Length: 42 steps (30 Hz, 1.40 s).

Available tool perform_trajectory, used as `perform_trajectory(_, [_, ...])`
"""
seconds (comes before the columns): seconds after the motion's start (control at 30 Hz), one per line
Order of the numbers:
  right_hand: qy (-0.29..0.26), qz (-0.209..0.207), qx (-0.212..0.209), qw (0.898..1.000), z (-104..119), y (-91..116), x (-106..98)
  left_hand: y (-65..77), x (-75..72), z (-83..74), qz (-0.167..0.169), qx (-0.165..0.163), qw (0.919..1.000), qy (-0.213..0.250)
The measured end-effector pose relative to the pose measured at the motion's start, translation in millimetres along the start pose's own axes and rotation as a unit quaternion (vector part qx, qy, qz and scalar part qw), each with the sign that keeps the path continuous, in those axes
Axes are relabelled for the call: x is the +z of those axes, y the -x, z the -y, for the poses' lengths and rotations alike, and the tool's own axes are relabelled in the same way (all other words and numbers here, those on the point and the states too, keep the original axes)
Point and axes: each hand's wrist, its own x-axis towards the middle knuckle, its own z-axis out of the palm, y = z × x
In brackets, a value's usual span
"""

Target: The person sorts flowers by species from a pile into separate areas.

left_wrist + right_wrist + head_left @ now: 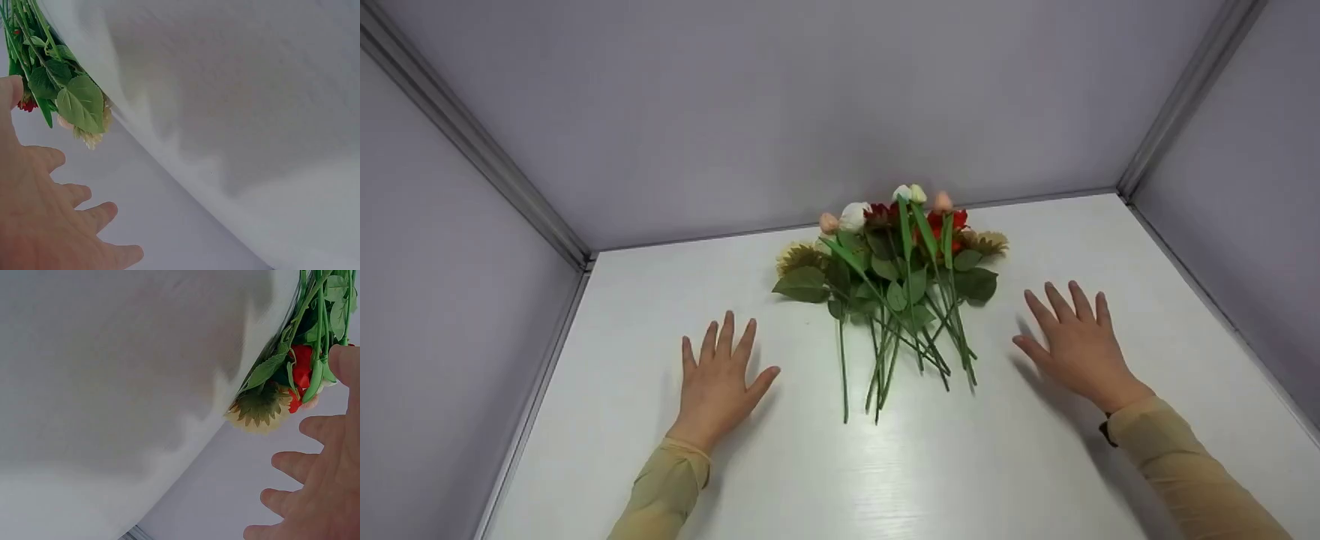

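A loose bunch of flowers (889,277) lies on the white table, blooms toward the back wall and green stems pointing to the front. It mixes white, peach, red and pale yellow heads with dark green leaves. To its left, my left hand (715,390) is spread palm down, apart from the stems. On the other side, my right hand (1080,352) has its fingers fanned out too, with a shadow beneath. Neither hand holds anything. A yellowish flower (93,135) shows past the left thumb in the left wrist view; another pale yellow bloom (259,408) appears in the right wrist view.
The white table (810,480) meets a grey back wall (780,112) just behind the blooms. Side panels (427,300) with metal corner rails (502,165) close it in on left and right. A dark band (1108,431) shows at the right wrist.
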Motion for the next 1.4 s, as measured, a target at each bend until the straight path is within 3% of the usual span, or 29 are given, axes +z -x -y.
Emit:
perform_trajectory(0.13, [0.007, 0.011, -0.017, 1.0, 14, -13, 2, 4.9, -3.5, -5.8, 0.036, 0.002, 0.9989, 0.03])
perform_trajectory(0.27, [0.016, 0.017, -0.074, 0.997, 57, -43, 4, 10.3, -9.2, -21.0, 0.068, 0.019, 0.9963, 0.05])
perform_trajectory(0.53, [0.067, 0.026, -0.226, 0.972, 164, -106, 27, 17.6, 2.4, -42.9, 0.036, 0.079, 0.996, 0.022])
perform_trajectory(0.7, [0.109, 0.064, -0.242, 0.962, 195, -122, 48, 19.1, 11.5, -47.1, 0.043, 0.098, 0.9942, 0.01])
perform_trajectory(0.9, [0.165, 0.074, -0.192, 0.965, 190, -127, 59, 18.1, 12.7, -53.0, 0.057, 0.097, 0.9936, 0.012])
perform_trajectory(1.13, [0.07, 0.089, -0.153, 0.982, 160, -122, 59, 10.7, 10.7, -74.9, 0.067, 0.105, 0.9921, 0.016])
perform_trajectory(1.3, [0.058, 0.088, -0.142, 0.984, 131, -119, 57, 0.4, 9.5, -96.9, 0.073, 0.121, 0.9899, 0.007])
perform_trajectory(1.4, [0.054, 0.084, -0.141, 0.985, 131, -120, 60, -2.9, 10.5, -92.7, 0.07, 0.137, 0.9881, 0.003])
